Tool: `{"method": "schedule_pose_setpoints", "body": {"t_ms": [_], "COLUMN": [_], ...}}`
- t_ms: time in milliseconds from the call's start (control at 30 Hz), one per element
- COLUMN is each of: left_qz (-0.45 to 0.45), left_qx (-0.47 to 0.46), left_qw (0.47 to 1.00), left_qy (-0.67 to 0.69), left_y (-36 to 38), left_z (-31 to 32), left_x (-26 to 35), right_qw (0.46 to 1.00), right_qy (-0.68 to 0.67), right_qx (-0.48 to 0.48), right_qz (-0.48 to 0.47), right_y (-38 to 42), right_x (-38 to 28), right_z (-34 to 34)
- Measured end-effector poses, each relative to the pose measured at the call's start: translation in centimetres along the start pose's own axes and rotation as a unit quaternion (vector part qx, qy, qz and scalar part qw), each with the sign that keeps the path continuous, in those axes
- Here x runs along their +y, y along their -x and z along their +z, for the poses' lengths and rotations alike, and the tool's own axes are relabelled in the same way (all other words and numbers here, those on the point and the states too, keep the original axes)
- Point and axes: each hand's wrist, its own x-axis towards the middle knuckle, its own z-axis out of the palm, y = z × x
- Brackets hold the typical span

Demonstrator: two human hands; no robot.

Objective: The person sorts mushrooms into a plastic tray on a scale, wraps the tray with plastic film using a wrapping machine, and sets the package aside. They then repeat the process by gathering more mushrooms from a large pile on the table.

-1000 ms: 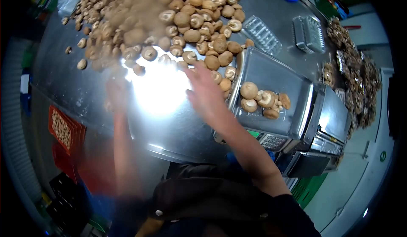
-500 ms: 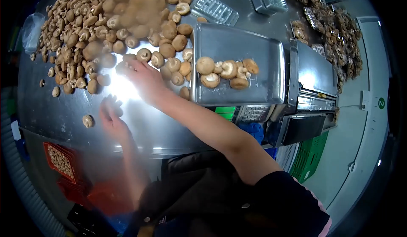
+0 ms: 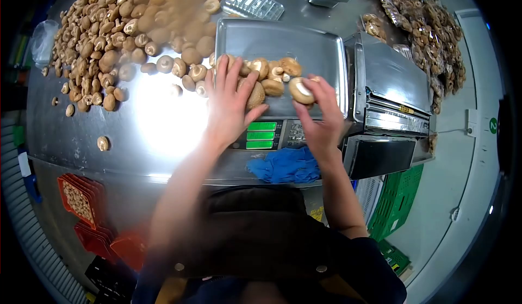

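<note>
Several brown mushrooms (image 3: pixel 273 87) lie in a cluster on the metal tray (image 3: pixel 321 38) of a scale. My left hand (image 3: pixel 228 97) rests over the left end of the cluster, fingers spread, with mushrooms partly hidden under them. At the right end of the cluster, my right hand (image 3: pixel 318 100) grips a mushroom (image 3: pixel 300 90) between thumb and fingers, its pale stem side showing. The scale's green display (image 3: pixel 261 135) shows just below the tray.
A large mushroom heap (image 3: pixel 92 38) covers the table's upper left. Clear plastic trays (image 3: pixel 253 3) lie beyond the scale. Packed mushrooms (image 3: pixel 435 43) are piled at right, behind a wrapping machine (image 3: pixel 394 86). A blue cloth (image 3: pixel 285 165) lies before the scale; red crates (image 3: pixel 81 201) stand lower left.
Both hands have moved right from the loose mushrooms and bare table to the tray. My right hand now grips a mushroom there, and more mushrooms are on the tray. The view has shifted.
</note>
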Motion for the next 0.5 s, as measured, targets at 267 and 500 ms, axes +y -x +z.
{"method": "schedule_pose_setpoints", "body": {"t_ms": [267,500], "left_qz": [-0.029,-0.027], "left_qx": [0.048,0.06], "left_qw": [0.998,0.998], "left_qy": [0.018,0.013], "left_y": [-0.5,-0.6], "left_z": [1.7,1.9], "left_x": [-0.3,0.1], "right_qw": [0.999,0.992], "right_qy": [-0.033,-0.009], "right_qx": [-0.029,-0.127], "right_qz": [-0.032,-0.023], "right_y": [-1.2,-3.0], "right_x": [0.6,-0.2], "right_z": [1.4,0.5]}}
